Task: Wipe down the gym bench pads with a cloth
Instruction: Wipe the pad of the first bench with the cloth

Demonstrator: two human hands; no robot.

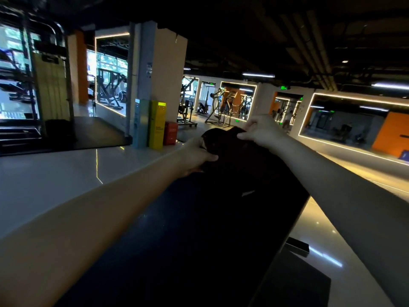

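A long black bench pad (199, 229) runs from the bottom centre up toward the middle of the view. At its far end lies a dark brownish cloth (228, 145), bunched over the pad's top. My left hand (197, 155) grips the cloth's left edge with the thumb curled over it. My right hand (260, 129) pinches the cloth's upper right corner between curled fingers. Both arms reach out straight along the pad. The cloth's outline blends into the dark pad.
A glossy pale floor (55, 178) spreads to the left and right of the bench. A pillar (161, 74) with yellow, blue and red boxes (157, 125) stands beyond. Weight machines (219, 109) and lit mirrors line the back. A black bench foot (297, 245) sits lower right.
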